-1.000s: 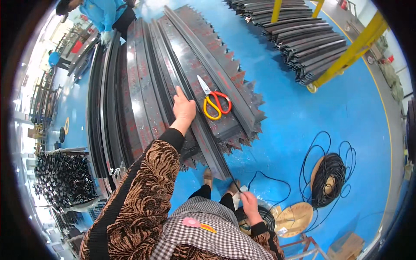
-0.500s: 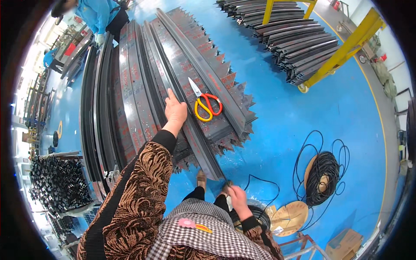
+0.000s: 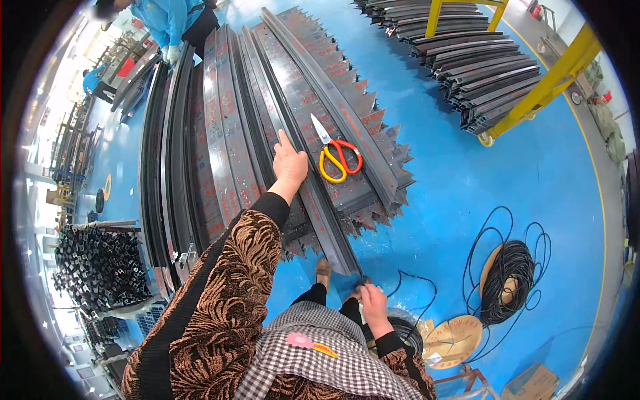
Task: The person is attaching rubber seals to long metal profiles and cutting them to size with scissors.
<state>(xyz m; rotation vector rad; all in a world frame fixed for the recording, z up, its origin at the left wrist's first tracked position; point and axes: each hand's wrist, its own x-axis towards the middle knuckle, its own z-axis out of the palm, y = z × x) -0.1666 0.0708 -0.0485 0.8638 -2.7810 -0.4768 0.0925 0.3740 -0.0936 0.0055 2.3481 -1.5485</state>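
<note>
Looks early on: left hand (image 3: 290, 165) lies flat, fingers spread, on the long dark metal profile (image 3: 313, 200) mid-frame, and right hand (image 3: 373, 303) pinches thin black cord (image 3: 407, 277) at its near end, lower centre. Red-and-yellow scissors (image 3: 337, 155) sit unused.

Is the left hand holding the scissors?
No, the left hand lies flat on a dark metal profile, while the scissors lie untouched beside it.

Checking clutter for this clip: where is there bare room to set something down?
Bare blue floor lies between the stacked dark profiles, the yellow rack and the black cable coil. Crowded: around the scissors, left hand and right hand.
</note>
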